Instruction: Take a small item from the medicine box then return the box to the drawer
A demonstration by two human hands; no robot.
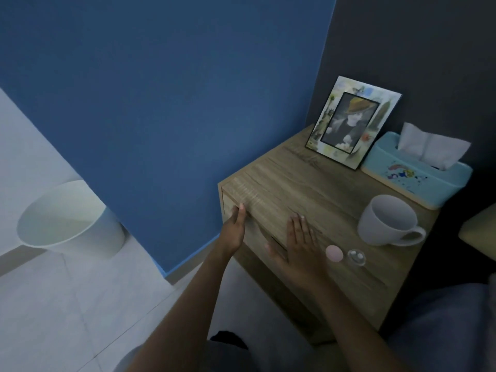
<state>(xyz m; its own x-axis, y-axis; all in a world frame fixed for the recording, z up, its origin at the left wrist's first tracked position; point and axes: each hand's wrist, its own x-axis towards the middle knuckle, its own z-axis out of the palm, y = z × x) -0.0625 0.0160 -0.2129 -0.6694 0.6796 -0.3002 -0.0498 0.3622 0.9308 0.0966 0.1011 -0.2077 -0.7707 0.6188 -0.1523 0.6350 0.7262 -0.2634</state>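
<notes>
A wooden nightstand (pixel 316 189) stands against the blue wall, its top drawer front (pixel 257 224) flush with the body. My left hand (pixel 236 229) lies flat against the drawer front near its left end, fingers straight. My right hand (pixel 298 242) rests flat over the front edge of the top, fingers spread, holding nothing. The medicine box is not visible. On the top, just right of my right hand, lie a small pink round piece (pixel 334 253) and a small clear round cap (pixel 356 256).
A white mug (pixel 386 221), a teal tissue box (pixel 418 170) and a picture frame (pixel 351 122) stand on the nightstand. A white waste bin (pixel 69 218) sits on the tiled floor at left. A dark wall lies behind at right.
</notes>
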